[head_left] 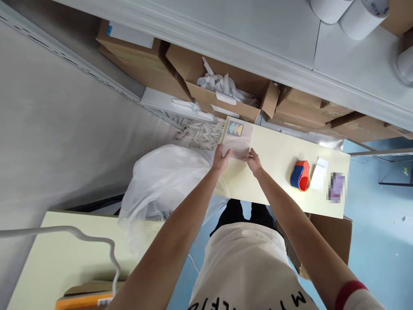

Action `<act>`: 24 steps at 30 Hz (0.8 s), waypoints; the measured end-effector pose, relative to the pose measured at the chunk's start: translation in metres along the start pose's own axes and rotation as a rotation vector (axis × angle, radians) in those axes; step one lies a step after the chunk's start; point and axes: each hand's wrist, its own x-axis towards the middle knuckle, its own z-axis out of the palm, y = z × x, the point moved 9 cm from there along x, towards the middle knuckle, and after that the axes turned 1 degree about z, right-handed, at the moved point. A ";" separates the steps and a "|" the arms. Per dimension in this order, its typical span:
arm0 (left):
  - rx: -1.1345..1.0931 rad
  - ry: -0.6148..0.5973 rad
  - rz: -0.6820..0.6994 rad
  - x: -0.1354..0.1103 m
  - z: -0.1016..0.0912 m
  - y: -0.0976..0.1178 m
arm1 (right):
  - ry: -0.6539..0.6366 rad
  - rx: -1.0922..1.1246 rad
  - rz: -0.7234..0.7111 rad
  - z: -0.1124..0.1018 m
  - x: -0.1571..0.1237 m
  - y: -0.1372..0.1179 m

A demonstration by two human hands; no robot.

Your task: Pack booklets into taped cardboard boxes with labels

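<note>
A flat, pale pinkish rectangular pack (238, 144) lies at the left end of the cream table (267, 172). Its far end carries a dark printed panel with green, pink and yellow half-round shapes. My left hand (221, 159) grips the near left edge, thumb on top. At the near right corner, my right hand (254, 161) has its fingers closed on the edge. The undersides of both hands are hidden. Whether the pack is lifted off the table I cannot tell.
To the right stand a red and blue tape dispenser (300, 176), a white box (319, 174) and a blurred purple item (336, 187). A plastic bag (161, 181) bulges at left. An open carton of white strips (222, 86) sits under the grey shelf (245, 30).
</note>
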 end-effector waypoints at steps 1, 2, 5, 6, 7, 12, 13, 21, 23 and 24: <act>0.022 -0.009 -0.014 -0.004 0.000 0.002 | 0.024 0.006 0.037 -0.005 -0.004 0.002; 0.046 -0.020 -0.033 -0.009 -0.001 0.004 | 0.044 0.011 0.057 -0.011 -0.010 0.004; 0.114 -0.057 -0.002 -0.032 -0.005 0.016 | 0.043 0.036 0.059 -0.027 -0.038 0.007; 0.128 -0.074 0.033 -0.043 -0.007 0.021 | 0.032 0.049 0.052 -0.033 -0.051 0.010; 0.141 -0.091 0.066 -0.056 -0.008 0.024 | 0.012 0.063 0.047 -0.039 -0.065 0.012; 0.118 -0.237 0.019 -0.122 -0.002 0.006 | 0.001 0.141 0.071 -0.082 -0.136 0.035; 0.082 -0.272 -0.005 -0.133 0.002 0.000 | 0.018 0.154 0.069 -0.091 -0.148 0.039; -0.030 -0.235 -0.120 -0.168 0.001 -0.003 | 0.062 0.152 0.053 -0.125 -0.177 0.055; -0.057 -0.163 -0.144 -0.174 -0.006 0.000 | 0.008 0.125 0.030 -0.119 -0.174 0.055; -0.076 -0.126 -0.154 -0.178 -0.009 0.001 | -0.027 0.109 0.015 -0.115 -0.172 0.054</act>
